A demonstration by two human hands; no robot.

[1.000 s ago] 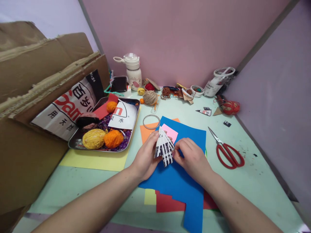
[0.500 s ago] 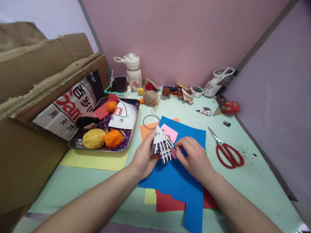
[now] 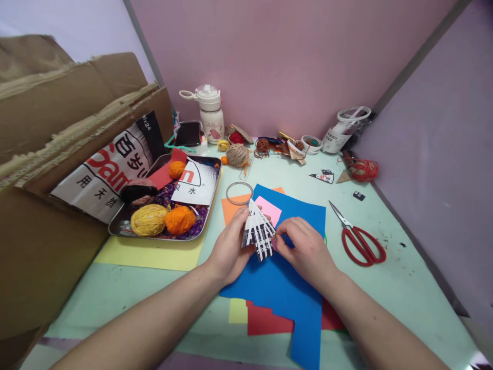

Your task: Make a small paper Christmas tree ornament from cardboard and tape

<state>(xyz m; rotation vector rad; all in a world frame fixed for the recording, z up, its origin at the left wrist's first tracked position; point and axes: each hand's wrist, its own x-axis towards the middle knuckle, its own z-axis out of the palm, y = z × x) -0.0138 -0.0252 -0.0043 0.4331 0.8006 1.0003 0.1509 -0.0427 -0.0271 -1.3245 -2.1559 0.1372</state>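
Note:
My left hand (image 3: 231,245) is closed on a small folded paper fan (image 3: 259,231), white with black print and pleated strips, its narrow end pointing up and away. My right hand (image 3: 302,245) is pinched at the fan's right edge, thumb and forefinger against the outermost strip. Both hands are above a large blue paper sheet (image 3: 285,288). Beyond the fan, a pink paper square (image 3: 271,206) lies on the blue sheet, and an orange sheet (image 3: 230,208) shows by its left edge, with a metal ring (image 3: 239,193) resting there.
Red-handled scissors (image 3: 360,241) lie open to the right, near a small black card (image 3: 359,196). At left, a metal tray (image 3: 217,200) holds yarn balls and paper beside a cardboard box (image 3: 23,246). A bottle (image 3: 211,115), yarn and a plastic cup (image 3: 341,133) line the back wall.
My right fingers have closed in slightly at the fan's right edge, and the fan has shifted a little right. Everything else stays in place.

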